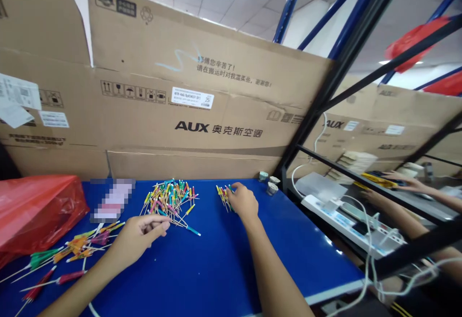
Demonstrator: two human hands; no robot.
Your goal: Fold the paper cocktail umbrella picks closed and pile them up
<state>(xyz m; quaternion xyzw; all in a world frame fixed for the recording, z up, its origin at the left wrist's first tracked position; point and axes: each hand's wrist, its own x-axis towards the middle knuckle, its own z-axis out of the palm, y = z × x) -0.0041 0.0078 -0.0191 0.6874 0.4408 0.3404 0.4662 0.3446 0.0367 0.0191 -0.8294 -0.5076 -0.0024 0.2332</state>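
A: Clock face set on the blue tabletop [205, 269], twelve pointing away from the wearer. Where's the work?

B: Right hand [244, 204], one o'clock, fingertips down at a small bunch of paper-topped sticks [222, 195], toward twelve. Reads as handling of that bunch. Left hand [146, 234], ten o'clock, just beside the near side of the larger pile [171, 196], which lies at eleven.

A: Fingers?

B: Right: bent, narrow spread. Grip on a stick, cannot tell. Left: curled, thumb close to forefinger. Anything pinched, cannot tell.

A: What does a move here call for?

B: My judgement: a light, narrow pinch on one thin stick, slow lift. The big pile is crossed every way; neighbours could drag along. A blue-topped stick [193, 231] juts out nearside, the easier one to isolate.

A: Other things around?

B: Nine o'clock: looser, bigger paper-topped sticks [76, 246], partly behind the left forearm. Red plastic bag [39, 208] beyond them, toward ten. Small cups [272, 189], far corner, between one and two. Power strip [342, 223], three to two, past the black frame [303, 129]; another person's hands [406, 180] farther out.

A: In the way?

B: Bag and loose sticks crowd the left arm; frame bounds the right.
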